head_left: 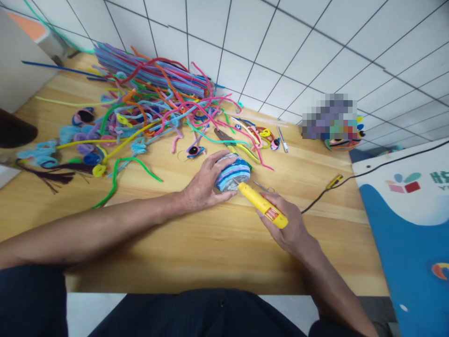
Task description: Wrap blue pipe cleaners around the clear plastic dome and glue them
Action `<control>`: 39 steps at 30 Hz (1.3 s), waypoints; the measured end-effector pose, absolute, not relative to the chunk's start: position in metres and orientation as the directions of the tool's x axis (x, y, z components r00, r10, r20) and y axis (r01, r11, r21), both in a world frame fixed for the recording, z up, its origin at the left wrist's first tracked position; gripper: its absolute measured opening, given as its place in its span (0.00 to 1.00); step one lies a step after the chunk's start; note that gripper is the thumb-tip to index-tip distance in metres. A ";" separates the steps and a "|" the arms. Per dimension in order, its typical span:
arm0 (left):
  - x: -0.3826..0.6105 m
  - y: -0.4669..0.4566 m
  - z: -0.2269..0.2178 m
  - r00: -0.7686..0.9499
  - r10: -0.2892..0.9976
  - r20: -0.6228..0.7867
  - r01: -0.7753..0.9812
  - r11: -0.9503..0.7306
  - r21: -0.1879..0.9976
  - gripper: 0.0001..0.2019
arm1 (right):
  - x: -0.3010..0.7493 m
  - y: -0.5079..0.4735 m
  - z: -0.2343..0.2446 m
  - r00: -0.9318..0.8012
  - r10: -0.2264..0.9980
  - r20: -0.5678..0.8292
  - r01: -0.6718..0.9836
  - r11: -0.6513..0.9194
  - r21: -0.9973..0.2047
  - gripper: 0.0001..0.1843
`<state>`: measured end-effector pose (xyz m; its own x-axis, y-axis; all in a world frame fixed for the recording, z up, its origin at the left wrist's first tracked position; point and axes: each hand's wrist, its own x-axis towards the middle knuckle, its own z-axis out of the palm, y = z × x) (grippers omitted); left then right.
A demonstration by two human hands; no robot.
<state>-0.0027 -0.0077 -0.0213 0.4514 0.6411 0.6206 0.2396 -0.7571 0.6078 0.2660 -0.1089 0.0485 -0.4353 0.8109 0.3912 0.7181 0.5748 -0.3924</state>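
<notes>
My left hand (206,187) is closed around a rounded piece (234,171) wrapped in blue, light blue and lilac bands, with a greyish face turned towards me. In my right hand (286,224) is a yellow straight-handled soldering iron (261,203), its thin metal tip at the greyish face of the piece; whether they touch I cannot tell. Just beyond the piece lie pliers (242,150) with yellow-green handles, partly hidden. A small pair of scissors (264,187), partly covered, rests beside my right hand.
Pipe cleaners (154,75) in many colours are heaped at the back left. A small eye-like piece (194,150) and a pen-like tool (282,139) lie near the pliers. From my right hand a black cord with a yellow switch (334,181) runs past a blue-and-white panel (386,224). A tiled wall (280,51) bounds the back.
</notes>
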 end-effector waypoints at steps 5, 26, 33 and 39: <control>-0.003 -0.007 -0.022 0.468 0.650 0.599 0.244 -0.747 0.619 0.44 | 0.267 -0.111 0.049 -0.422 0.821 0.385 0.735 0.558 -0.385 0.20; -0.003 -0.008 -0.022 0.473 0.662 0.582 0.238 -0.732 0.639 0.45 | 0.268 -0.115 0.044 -0.375 0.840 0.393 0.749 0.524 -0.406 0.21; -0.003 -0.007 -0.023 0.471 0.665 0.580 0.226 -0.726 0.649 0.44 | 0.267 -0.115 0.045 -0.396 0.834 0.385 0.751 0.535 -0.386 0.20; -0.003 -0.007 -0.023 0.466 0.659 0.590 0.226 -0.733 0.641 0.44 | 0.267 -0.116 0.045 -0.387 0.827 0.408 0.749 0.540 -0.384 0.20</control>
